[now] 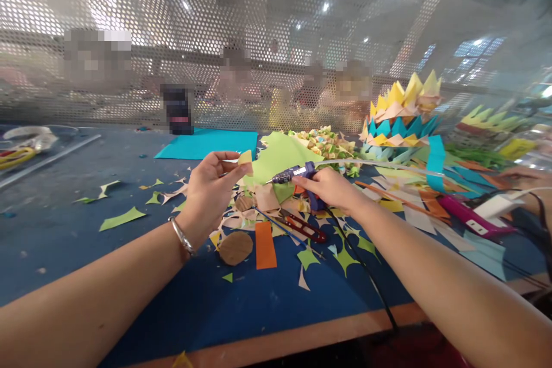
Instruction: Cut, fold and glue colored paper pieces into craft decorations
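My left hand (212, 187) pinches a small pale yellow paper piece (245, 158) between thumb and fingers. Wrapped round a dark blue glue gun (311, 179) is my right hand (331, 188); the gun's nozzle points left, toward the yellow piece but apart from it. A long translucent glue stick (366, 162) runs out of the gun's back to the right. Behind the nozzle lies a light green sheet (282, 155). Below both hands are red-handled snips (302, 225), a round wooden disc (236, 248), an orange paper strip (265, 245) and several paper scraps.
A turquoise sheet (211, 145) lies at the back beside a dark object (178, 112). Layered paper cones (403, 115) stand back right. A magenta power strip (474, 219) and another person's hand (524, 175) are at right. The gun's black cord (366, 273) crosses the front edge.
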Demonstrator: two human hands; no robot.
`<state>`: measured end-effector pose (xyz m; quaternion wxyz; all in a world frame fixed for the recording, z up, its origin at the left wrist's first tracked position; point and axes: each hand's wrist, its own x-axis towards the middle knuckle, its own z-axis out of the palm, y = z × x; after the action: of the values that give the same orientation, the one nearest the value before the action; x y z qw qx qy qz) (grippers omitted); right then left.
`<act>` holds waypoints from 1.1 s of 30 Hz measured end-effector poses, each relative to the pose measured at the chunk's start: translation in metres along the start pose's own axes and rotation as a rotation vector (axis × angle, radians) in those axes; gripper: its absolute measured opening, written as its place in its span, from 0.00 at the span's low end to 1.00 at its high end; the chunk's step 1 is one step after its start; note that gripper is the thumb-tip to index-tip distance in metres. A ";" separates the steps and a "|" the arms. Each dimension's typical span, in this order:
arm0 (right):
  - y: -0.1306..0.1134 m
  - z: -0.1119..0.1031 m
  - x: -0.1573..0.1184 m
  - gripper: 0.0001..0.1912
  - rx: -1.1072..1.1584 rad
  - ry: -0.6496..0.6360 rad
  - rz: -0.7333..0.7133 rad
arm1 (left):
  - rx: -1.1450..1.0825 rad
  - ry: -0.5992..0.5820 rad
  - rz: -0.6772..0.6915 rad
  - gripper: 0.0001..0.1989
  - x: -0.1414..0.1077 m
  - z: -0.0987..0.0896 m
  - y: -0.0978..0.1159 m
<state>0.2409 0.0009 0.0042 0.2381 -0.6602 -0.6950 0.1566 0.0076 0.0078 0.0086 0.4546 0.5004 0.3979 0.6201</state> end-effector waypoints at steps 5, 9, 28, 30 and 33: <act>0.001 -0.006 -0.002 0.37 -0.165 0.015 -0.038 | -0.044 -0.066 -0.026 0.14 -0.004 0.002 -0.001; -0.003 -0.008 -0.007 0.35 -0.311 0.113 -0.098 | 0.007 -0.108 0.023 0.16 -0.006 0.002 -0.003; -0.038 0.005 -0.033 0.13 0.208 0.211 -0.531 | 0.342 -0.341 0.294 0.07 -0.020 0.006 -0.005; -0.038 0.005 -0.033 0.12 0.209 0.209 -0.528 | 0.323 -0.330 0.285 0.08 -0.020 0.007 -0.005; -0.038 0.006 -0.033 0.11 0.204 0.204 -0.537 | 0.265 -0.334 0.237 0.08 -0.018 0.007 -0.006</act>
<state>0.2058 -0.0340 0.0151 0.4048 -0.4378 -0.7977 0.0900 0.0169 -0.0079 -0.0002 0.3684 0.6946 0.3336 0.5202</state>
